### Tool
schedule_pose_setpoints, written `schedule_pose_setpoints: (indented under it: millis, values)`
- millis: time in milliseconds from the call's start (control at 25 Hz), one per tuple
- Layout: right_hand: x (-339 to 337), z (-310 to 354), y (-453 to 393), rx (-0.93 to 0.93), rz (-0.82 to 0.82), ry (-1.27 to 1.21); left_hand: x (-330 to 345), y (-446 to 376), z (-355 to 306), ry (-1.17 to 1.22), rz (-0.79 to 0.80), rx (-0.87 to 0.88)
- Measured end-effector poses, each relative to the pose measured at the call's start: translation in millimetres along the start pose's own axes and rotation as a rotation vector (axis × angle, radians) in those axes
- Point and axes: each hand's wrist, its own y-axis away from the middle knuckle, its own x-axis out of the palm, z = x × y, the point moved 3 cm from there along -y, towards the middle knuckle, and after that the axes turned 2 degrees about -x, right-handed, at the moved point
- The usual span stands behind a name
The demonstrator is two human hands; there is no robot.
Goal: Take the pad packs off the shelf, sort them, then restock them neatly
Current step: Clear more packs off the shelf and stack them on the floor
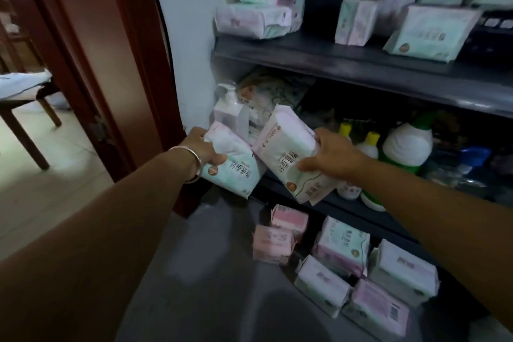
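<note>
My left hand, with a silver bangle on the wrist, grips a white, pink and green pad pack in front of the middle shelf's left end. My right hand grips a second, longer pad pack just to its right, tilted, and the two packs touch. On the top shelf several more pad packs lie stacked at left, with others standing at right. Down on the grey floor by the bottom of the unit lie several pad packs, among them two pink ones.
The middle shelf holds a pump bottle, a patterned pouch, yellow-capped bottles and a green-and-white bottle. A red-brown door frame stands at left, with a wooden stool beyond it on a pale tiled floor.
</note>
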Motion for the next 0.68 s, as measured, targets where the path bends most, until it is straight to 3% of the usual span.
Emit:
schedule_pose_setpoints:
  millis: [280, 680]
  values:
    - [101.9, -39.3, -71.2, 0.053, 0.084, 0.033, 31.4, -87.2, 101.6, -0.004, 0.065, -0.064]
    - [152.8, -66.9, -119.8, 0.054, 0.001, 0.069, 78.6, -165.8, 165.7, -0.186, 0.242, -0.099]
